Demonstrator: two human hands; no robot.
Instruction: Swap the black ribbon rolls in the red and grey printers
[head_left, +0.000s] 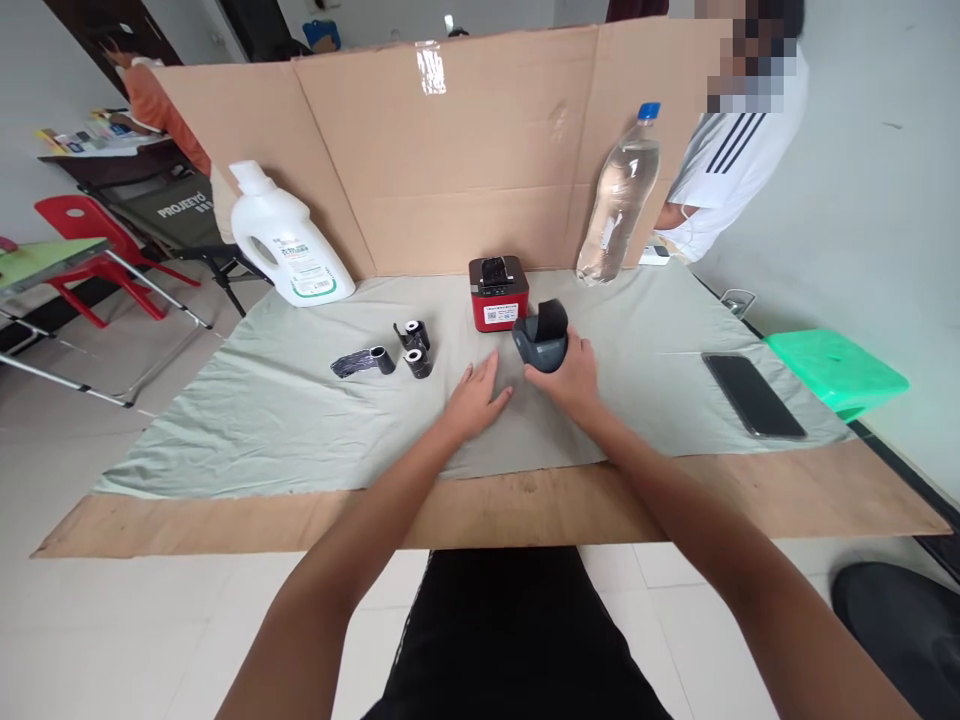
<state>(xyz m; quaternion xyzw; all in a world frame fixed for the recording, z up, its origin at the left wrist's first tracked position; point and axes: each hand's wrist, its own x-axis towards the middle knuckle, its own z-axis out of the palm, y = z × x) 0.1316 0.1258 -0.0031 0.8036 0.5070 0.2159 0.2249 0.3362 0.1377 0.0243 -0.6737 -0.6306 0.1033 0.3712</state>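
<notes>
Right hand [574,378] grasping dark grey printer [541,338] (lid looks open), near red printer [498,292]. Left hand [475,398] released, flat on cloth [262,410]. Next likely: fetch paper roll [418,361] at left.

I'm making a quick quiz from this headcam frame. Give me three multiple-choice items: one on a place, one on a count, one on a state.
1. Where does the red printer stand?
A. left of the white jug
B. between the white jug and the water bottle
C. on the green stool

2. How many small rolls lie left of the printer?
A. one
B. three
C. six

3. What is the right hand doing?
A. holding the dark grey device
B. lying flat on the phone
C. gripping the bottle

Answers: 1 B, jug to its left, bottle to its right. 2 B, three rolls show, one partly unrolled. 3 A, its fingers wrap the device; the left hand rests flat on the cloth.
</notes>
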